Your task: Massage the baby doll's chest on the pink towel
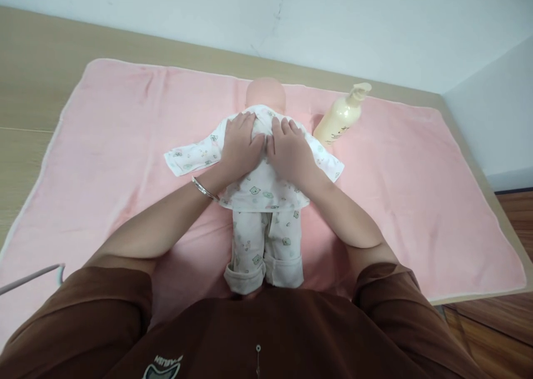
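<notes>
Both the left hand [240,147] and right hand [291,152] lie flat, fingers spread and gripping nothing, on the doll's [263,184] back, steadying it beside the lotion bottle [340,118].

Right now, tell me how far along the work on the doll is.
Done: the doll lies on the pink towel, dressed in a printed top and trousers. In hand: the left hand and right hand press flat side by side on its upper body. Left: the lotion bottle lies beside the doll, untouched.
</notes>
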The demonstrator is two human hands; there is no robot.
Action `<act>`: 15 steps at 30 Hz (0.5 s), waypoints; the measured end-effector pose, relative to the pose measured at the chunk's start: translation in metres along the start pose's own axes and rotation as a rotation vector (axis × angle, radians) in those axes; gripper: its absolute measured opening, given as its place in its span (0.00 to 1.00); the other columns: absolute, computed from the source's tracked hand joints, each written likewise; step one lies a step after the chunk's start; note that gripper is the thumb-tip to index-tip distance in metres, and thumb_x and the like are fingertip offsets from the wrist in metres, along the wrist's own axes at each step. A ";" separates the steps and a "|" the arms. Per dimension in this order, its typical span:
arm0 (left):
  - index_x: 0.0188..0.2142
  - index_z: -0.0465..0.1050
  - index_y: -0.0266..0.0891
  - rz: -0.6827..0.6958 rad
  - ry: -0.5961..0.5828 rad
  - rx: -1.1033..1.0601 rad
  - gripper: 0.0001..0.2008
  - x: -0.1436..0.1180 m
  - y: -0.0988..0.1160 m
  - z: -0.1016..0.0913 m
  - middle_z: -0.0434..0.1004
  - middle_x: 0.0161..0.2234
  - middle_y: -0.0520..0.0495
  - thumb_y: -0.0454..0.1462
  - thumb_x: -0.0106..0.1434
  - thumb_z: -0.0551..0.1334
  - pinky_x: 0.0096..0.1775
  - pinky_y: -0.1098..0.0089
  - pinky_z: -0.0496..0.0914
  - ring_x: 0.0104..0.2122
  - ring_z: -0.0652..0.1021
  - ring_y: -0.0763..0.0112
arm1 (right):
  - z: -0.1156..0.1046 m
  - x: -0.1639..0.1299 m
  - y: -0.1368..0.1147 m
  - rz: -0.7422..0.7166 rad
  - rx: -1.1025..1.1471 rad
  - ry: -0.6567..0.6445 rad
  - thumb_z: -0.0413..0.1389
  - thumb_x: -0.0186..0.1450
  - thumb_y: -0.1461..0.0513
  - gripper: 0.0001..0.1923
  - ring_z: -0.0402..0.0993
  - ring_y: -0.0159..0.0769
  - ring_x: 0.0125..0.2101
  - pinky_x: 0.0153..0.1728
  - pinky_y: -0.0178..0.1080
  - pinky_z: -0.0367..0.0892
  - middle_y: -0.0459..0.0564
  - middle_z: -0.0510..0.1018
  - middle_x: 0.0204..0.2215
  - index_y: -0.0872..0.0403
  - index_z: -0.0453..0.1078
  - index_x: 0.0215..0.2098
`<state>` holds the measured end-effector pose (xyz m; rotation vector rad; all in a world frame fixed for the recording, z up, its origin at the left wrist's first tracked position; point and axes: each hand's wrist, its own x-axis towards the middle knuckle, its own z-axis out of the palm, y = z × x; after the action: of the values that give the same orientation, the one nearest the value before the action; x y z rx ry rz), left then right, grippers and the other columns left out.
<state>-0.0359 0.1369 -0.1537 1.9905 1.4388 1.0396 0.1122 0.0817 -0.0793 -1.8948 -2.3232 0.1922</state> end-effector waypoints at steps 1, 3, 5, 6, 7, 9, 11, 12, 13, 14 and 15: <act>0.64 0.67 0.40 0.011 0.001 0.014 0.29 0.000 0.000 0.000 0.65 0.69 0.36 0.50 0.68 0.56 0.73 0.39 0.48 0.71 0.62 0.43 | -0.001 -0.004 -0.002 -0.020 -0.001 -0.005 0.40 0.77 0.60 0.31 0.51 0.61 0.74 0.72 0.61 0.53 0.71 0.57 0.72 0.68 0.51 0.74; 0.64 0.66 0.34 0.038 0.013 0.064 0.30 -0.005 0.004 0.001 0.65 0.68 0.32 0.51 0.71 0.52 0.73 0.38 0.48 0.70 0.61 0.41 | -0.003 -0.006 -0.003 -0.054 0.006 -0.023 0.41 0.76 0.61 0.31 0.51 0.61 0.74 0.72 0.60 0.54 0.72 0.56 0.73 0.67 0.50 0.75; 0.65 0.65 0.31 0.077 0.029 0.112 0.31 -0.014 0.014 0.001 0.65 0.68 0.30 0.50 0.73 0.49 0.72 0.37 0.50 0.70 0.61 0.40 | -0.004 -0.001 0.002 -0.072 0.030 -0.041 0.41 0.76 0.62 0.31 0.51 0.59 0.74 0.73 0.59 0.53 0.71 0.56 0.73 0.66 0.51 0.74; 0.65 0.65 0.31 0.099 0.034 0.132 0.30 -0.018 0.020 0.000 0.65 0.68 0.30 0.49 0.73 0.49 0.72 0.38 0.51 0.70 0.61 0.40 | -0.004 0.005 0.006 -0.063 0.045 -0.044 0.41 0.76 0.62 0.30 0.51 0.58 0.74 0.73 0.58 0.53 0.70 0.57 0.73 0.67 0.53 0.73; 0.64 0.65 0.31 0.118 0.034 0.152 0.29 -0.023 0.026 -0.001 0.65 0.68 0.30 0.48 0.73 0.48 0.72 0.38 0.51 0.71 0.62 0.41 | -0.003 0.011 0.010 -0.044 0.059 -0.045 0.41 0.77 0.61 0.29 0.52 0.57 0.74 0.73 0.57 0.53 0.70 0.59 0.72 0.68 0.55 0.72; 0.64 0.66 0.31 0.133 0.015 0.194 0.27 -0.028 0.037 -0.003 0.65 0.69 0.30 0.45 0.74 0.48 0.73 0.40 0.52 0.71 0.62 0.43 | 0.000 0.022 0.017 0.015 0.070 -0.039 0.41 0.78 0.58 0.30 0.54 0.57 0.73 0.73 0.57 0.52 0.72 0.61 0.71 0.71 0.58 0.70; 0.64 0.66 0.31 0.107 -0.014 0.235 0.27 -0.028 0.042 -0.006 0.64 0.69 0.31 0.42 0.73 0.48 0.73 0.42 0.53 0.72 0.61 0.45 | 0.004 0.028 0.020 0.059 0.055 -0.021 0.41 0.78 0.56 0.31 0.54 0.58 0.73 0.73 0.59 0.50 0.74 0.61 0.70 0.73 0.57 0.69; 0.65 0.65 0.30 0.083 -0.028 0.251 0.27 -0.025 0.042 -0.008 0.64 0.69 0.32 0.41 0.72 0.48 0.73 0.43 0.53 0.72 0.61 0.46 | 0.005 0.027 0.019 0.064 0.043 -0.010 0.41 0.78 0.56 0.31 0.54 0.59 0.73 0.73 0.59 0.50 0.74 0.60 0.71 0.72 0.57 0.70; 0.66 0.65 0.30 0.057 -0.042 0.267 0.28 -0.022 0.041 -0.010 0.64 0.70 0.32 0.41 0.71 0.49 0.73 0.43 0.54 0.72 0.61 0.46 | 0.006 0.025 0.017 0.063 0.030 0.003 0.41 0.78 0.57 0.31 0.54 0.59 0.73 0.73 0.59 0.50 0.74 0.60 0.71 0.72 0.56 0.70; 0.66 0.65 0.29 0.029 -0.054 0.282 0.28 -0.017 0.038 -0.011 0.64 0.69 0.32 0.41 0.70 0.50 0.72 0.44 0.55 0.71 0.62 0.46 | 0.005 0.020 0.013 0.060 0.017 0.015 0.41 0.78 0.57 0.30 0.54 0.59 0.73 0.74 0.58 0.50 0.73 0.61 0.70 0.72 0.57 0.70; 0.66 0.65 0.28 0.003 -0.066 0.296 0.29 -0.012 0.035 -0.012 0.65 0.69 0.31 0.41 0.70 0.51 0.72 0.44 0.56 0.71 0.63 0.45 | 0.004 0.014 0.009 0.054 0.007 0.021 0.41 0.78 0.58 0.30 0.55 0.59 0.73 0.74 0.57 0.50 0.73 0.62 0.70 0.72 0.58 0.70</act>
<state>-0.0275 0.1130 -0.1243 2.2075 1.6322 0.7901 0.1171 0.0976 -0.0846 -1.9473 -2.2568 0.1845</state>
